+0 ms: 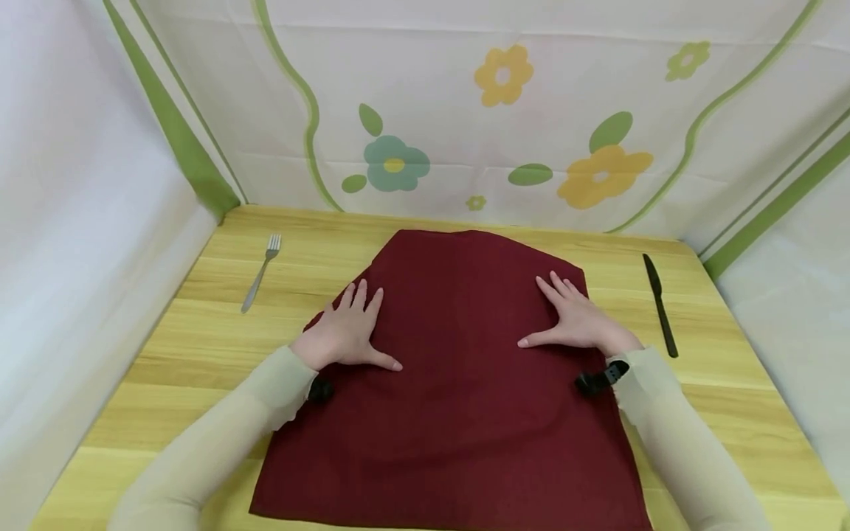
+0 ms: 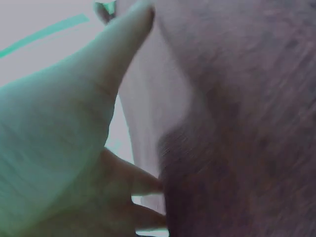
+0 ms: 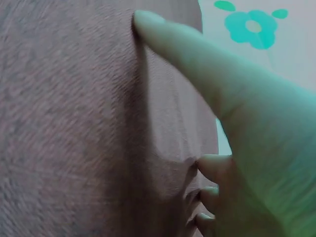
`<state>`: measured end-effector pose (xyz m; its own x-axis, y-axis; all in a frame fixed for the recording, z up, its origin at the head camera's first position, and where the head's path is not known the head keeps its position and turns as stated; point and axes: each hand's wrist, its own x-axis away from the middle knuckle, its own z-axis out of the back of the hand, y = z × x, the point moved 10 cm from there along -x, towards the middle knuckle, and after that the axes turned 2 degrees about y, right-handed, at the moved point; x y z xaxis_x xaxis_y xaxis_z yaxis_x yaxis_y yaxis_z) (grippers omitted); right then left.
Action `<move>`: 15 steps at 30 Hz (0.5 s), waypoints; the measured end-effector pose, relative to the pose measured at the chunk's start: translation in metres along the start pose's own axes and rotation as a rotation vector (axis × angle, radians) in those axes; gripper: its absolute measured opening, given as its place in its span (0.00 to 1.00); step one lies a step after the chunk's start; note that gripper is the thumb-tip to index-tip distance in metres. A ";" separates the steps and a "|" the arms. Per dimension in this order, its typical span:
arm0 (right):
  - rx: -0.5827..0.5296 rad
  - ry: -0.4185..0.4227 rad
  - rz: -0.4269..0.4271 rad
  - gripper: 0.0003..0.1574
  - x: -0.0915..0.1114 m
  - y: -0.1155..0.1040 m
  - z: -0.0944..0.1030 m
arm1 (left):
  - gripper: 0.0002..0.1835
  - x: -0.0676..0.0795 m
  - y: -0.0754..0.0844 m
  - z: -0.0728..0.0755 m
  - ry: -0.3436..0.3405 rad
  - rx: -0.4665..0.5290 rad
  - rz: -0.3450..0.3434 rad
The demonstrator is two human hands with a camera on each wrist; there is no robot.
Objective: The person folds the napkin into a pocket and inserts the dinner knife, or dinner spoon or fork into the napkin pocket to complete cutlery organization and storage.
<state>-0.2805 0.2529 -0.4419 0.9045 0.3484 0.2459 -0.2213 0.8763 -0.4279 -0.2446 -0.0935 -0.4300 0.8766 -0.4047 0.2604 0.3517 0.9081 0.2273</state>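
A dark red cloth [image 1: 458,354] lies spread on the wooden table, its far edge angled at both corners. On its left part rests my left hand [image 1: 348,332], fingers spread and thumb pointing inward. My right hand [image 1: 574,317] lies on the right part with its fingers fanned out too. Up close in the left wrist view, the left thumb [image 2: 98,64] and fingertips touch the cloth [image 2: 237,123]. The right wrist view has the right thumb [image 3: 182,47] pressed to the cloth [image 3: 74,123], which shows soft folds near the fingertips.
Left of the cloth lies a metal fork [image 1: 262,271], tines pointing away. To the right is a black knife [image 1: 660,304]. Behind the wooden table [image 1: 179,346] hangs a white flowered curtain [image 1: 438,96], with white fabric walls at both sides.
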 end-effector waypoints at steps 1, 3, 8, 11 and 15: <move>-0.024 0.020 0.003 0.82 0.001 0.000 0.003 | 0.71 -0.001 -0.001 0.005 0.034 0.014 -0.015; -0.060 0.082 0.006 0.79 0.000 0.002 0.013 | 0.65 -0.005 -0.007 0.018 0.121 0.072 -0.035; -0.152 0.298 -0.040 0.64 -0.001 0.022 0.051 | 0.44 -0.028 -0.038 0.054 0.332 0.243 -0.018; -0.235 0.385 -0.100 0.55 0.001 0.042 0.067 | 0.32 -0.041 -0.055 0.063 0.379 0.305 0.015; -0.307 0.428 -0.172 0.47 0.002 0.063 0.074 | 0.24 -0.054 -0.063 0.057 0.322 0.342 0.049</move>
<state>-0.3200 0.3331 -0.4042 0.9998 -0.0135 -0.0133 0.0013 0.7493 -0.6623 -0.3329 -0.1345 -0.4049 0.9657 -0.2593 -0.0136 0.2265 0.8158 0.5322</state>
